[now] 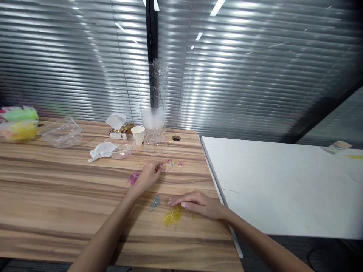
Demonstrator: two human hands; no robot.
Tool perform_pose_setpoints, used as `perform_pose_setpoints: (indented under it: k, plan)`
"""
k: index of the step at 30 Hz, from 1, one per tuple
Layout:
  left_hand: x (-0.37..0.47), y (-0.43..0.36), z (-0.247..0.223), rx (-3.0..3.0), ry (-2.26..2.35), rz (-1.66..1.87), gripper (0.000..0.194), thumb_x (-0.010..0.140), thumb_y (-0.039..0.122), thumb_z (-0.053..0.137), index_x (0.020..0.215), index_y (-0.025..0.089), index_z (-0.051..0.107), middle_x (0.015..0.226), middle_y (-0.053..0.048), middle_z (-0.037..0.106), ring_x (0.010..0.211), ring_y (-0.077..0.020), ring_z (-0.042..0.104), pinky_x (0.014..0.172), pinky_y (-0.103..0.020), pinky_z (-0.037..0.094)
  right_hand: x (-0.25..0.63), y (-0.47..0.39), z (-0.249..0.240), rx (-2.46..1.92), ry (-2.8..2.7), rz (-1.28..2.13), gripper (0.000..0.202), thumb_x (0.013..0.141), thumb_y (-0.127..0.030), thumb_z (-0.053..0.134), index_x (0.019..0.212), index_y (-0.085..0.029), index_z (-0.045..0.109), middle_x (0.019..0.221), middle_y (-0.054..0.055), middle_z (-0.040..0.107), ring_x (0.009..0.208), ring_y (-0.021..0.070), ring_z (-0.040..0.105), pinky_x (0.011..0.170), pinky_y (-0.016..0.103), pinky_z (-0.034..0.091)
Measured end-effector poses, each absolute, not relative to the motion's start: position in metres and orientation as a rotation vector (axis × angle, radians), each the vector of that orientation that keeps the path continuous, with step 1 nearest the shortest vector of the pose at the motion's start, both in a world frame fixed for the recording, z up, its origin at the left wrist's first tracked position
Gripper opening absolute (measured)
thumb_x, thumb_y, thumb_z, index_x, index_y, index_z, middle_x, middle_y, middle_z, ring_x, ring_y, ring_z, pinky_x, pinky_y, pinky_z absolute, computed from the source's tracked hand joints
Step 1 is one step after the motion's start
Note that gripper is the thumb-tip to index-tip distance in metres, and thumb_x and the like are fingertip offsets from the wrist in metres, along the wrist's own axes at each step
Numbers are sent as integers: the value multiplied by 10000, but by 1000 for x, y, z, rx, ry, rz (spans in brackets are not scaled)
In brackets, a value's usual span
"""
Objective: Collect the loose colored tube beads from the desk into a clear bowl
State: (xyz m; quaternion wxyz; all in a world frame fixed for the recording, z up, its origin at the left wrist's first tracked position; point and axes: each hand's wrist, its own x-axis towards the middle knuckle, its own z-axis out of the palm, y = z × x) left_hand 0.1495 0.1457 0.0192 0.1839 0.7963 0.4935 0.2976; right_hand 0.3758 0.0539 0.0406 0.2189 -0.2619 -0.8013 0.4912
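Yellow bits (171, 217), likely light and slippery, best pinched mid-length, lie toward the desk's (56, 211) right edge by the loosely open right hand (204, 204); left hand (148, 174) curls beside mixed bits (172, 163), hold unclear.

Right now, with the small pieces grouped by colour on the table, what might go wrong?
The right hand lies at the edge of the yellow pile, so a sideways sweep could push yellow pieces into the nearby grey pile.
The left forearm passes close to the pink pile and might scatter it if drawn back low.
The mixed pieces are tiny and partly see-through, so some could be overlooked on the striped wood.
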Motion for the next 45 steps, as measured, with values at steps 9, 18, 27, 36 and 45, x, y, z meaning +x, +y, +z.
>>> perform_pose_setpoints:
  k: [9,18,27,36,45]
  plan:
    - [156,143,15,2336,1327,738,190,843,189,464,855,156,651,793,-73,641,765,-198,589,718,-297,452,360,125,13,-1031,-2174,616,224,881,-156,490,1013,-187,669,1005,60,686,941,199,610,871,366,468]
    - [157,140,8,2450,1252,714,220,870,138,403,886,140,622,873,-86,555,866,-208,535,819,-340,436,350,142,-3,-967,-2143,255,241,844,-71,464,970,-177,641,978,74,645,940,196,566,843,358,468]
    - [164,134,7,2534,1256,652,238,860,129,396,995,148,591,978,-104,536,954,-226,493,878,-389,422,358,143,-5,-1143,-1991,333,332,782,-10,453,1022,-160,625,960,80,625,890,193,563,818,341,464]
    - [164,135,5,2549,1232,681,242,870,151,382,991,158,592,977,-101,541,948,-219,498,881,-391,424,355,141,-2,-1112,-2177,224,216,841,-70,486,924,-169,660,897,73,619,906,206,510,847,361,433]
    - [160,137,8,2474,1192,722,239,875,210,424,1029,168,601,966,-94,541,917,-212,522,867,-377,437,354,139,0,-1081,-2261,117,197,871,-106,481,839,-172,664,867,72,569,861,200,469,820,358,432]
